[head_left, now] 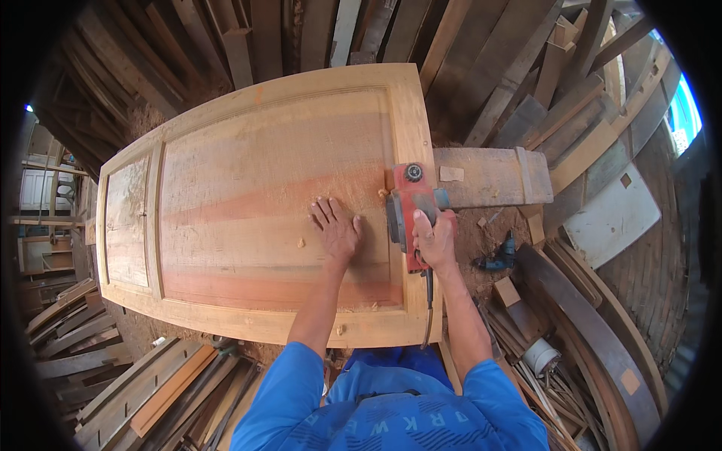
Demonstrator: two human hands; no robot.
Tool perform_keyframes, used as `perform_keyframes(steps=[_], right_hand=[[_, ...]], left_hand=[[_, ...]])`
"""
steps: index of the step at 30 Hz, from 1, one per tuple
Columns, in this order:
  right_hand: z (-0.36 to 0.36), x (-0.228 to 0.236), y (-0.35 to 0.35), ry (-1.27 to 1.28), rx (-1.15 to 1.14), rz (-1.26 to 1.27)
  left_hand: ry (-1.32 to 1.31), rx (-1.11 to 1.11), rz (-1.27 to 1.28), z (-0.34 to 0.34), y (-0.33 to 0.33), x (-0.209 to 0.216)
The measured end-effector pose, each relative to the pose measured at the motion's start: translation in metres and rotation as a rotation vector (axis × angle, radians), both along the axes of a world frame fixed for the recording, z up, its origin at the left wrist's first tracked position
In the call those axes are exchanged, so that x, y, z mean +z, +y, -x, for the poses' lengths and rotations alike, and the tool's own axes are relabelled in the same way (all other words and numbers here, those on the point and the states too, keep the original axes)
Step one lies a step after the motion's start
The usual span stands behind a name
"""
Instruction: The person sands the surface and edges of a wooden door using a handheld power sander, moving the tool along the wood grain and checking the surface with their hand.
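A panelled wooden door [278,188] lies flat in front of me, with pale frame rails around reddish-brown panels. My right hand [435,237] is wrapped round the handle of a red electric planer [410,188], which rests on the door's right-hand rail. A black cord [429,308] runs from the planer's near end down past the door's near edge. On the large panel my left hand [336,229] lies flat with its fingers spread, holding nothing. A few curled wood shavings [301,243] are scattered on the panel.
A wooden plank [492,177] juts out beyond the door's right end, a small wood block [451,174] on it. A teal power drill [498,254] lies to the right among offcuts. Stacked boards [316,34] line the far side; more timber [150,391] lies at near left.
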State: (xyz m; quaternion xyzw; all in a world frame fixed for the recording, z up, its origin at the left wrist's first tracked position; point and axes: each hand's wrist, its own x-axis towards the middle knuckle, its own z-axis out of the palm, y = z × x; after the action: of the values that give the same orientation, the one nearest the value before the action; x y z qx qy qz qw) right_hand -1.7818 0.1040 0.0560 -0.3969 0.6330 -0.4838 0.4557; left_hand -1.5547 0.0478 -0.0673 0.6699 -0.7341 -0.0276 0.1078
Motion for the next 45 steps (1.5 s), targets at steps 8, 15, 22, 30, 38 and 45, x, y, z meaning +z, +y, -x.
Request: perform_keyframes(steps=[8, 15, 22, 30, 38, 45], right_hand=[[0.009, 0.001, -0.118, 0.088, -0.053, 0.008], [0.024, -0.002, -0.209, 0.153, -0.066, -0.03], [0.034, 0.001, -0.288, 0.14, -0.079, -0.073], [0.039, 0.004, -0.371, 0.073, -0.126, -0.023], [0.068, -0.006, -0.307, -0.173, -0.179, -0.019], [0.085, 0.043, -0.104, -0.277, -0.201, -0.153]], left_hand=[[-0.045, -0.01, -0.04, 0.012, -0.022, 0.001], [0.025, -0.019, -0.059, 0.016, -0.021, 0.008], [0.062, -0.039, -0.071, 0.018, -0.022, 0.015], [0.089, -0.019, -0.207, 0.017, -0.023, 0.021], [0.152, -0.021, -0.209, 0.023, -0.023, 0.027], [0.111, -0.001, -0.067, 0.018, -0.018, 0.008]])
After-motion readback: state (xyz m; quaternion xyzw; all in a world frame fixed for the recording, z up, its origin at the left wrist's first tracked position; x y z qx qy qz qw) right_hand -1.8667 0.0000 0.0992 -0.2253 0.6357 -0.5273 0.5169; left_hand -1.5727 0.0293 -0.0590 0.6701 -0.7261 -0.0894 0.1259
